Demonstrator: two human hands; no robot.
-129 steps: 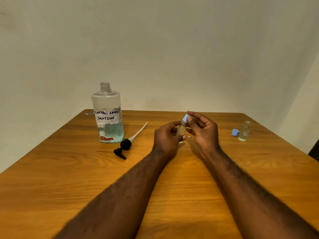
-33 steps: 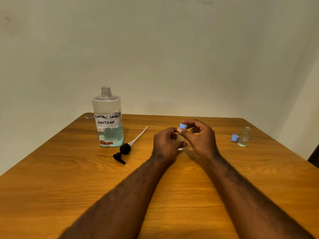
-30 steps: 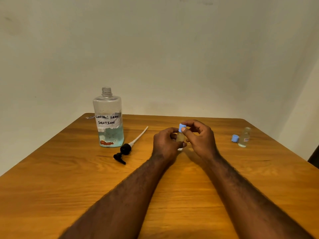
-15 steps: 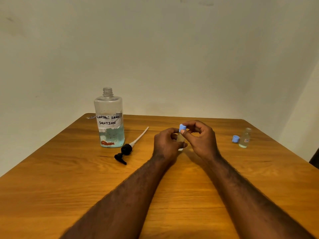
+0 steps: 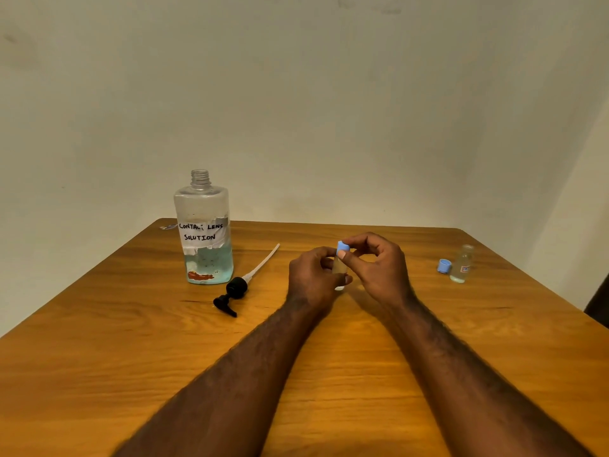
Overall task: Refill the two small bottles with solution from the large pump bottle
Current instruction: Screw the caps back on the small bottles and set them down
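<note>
On my feed the fingers point(image 5: 350, 258) of the right hand point(image 5: 379, 275) are curled in, with thumb and forefinger pinching a blue cap point(image 5: 342, 247) that sits at the top of a small bottle point(image 5: 338, 267). I cannot tell how far the cap is seated on the neck. The left hand point(image 5: 309, 278) has its fingers wrapped around the body of that same bottle, holding it roughly upright just above the tabletop point(image 5: 131, 357). They hide most of the bottle, and only a pale strip shows between the two hands.

Near the fingers, to their left, the black pump head point(image 5: 235, 291) lies on its side, its white tube point(image 5: 263, 262) pointing toward the far edge. Just past it, further left, stands the large bottle point(image 5: 204, 239), upright with its neck open. It is about a third full of bluish liquid and carries a handwritten lens-solution label.

Well off to the right of the fingers stands the second small bottle point(image 5: 461, 265), uncapped, with a loose blue cap point(image 5: 444, 266) just beside it on its left. A plain pale wall point(image 5: 329, 110) rises behind the tabletop.
</note>
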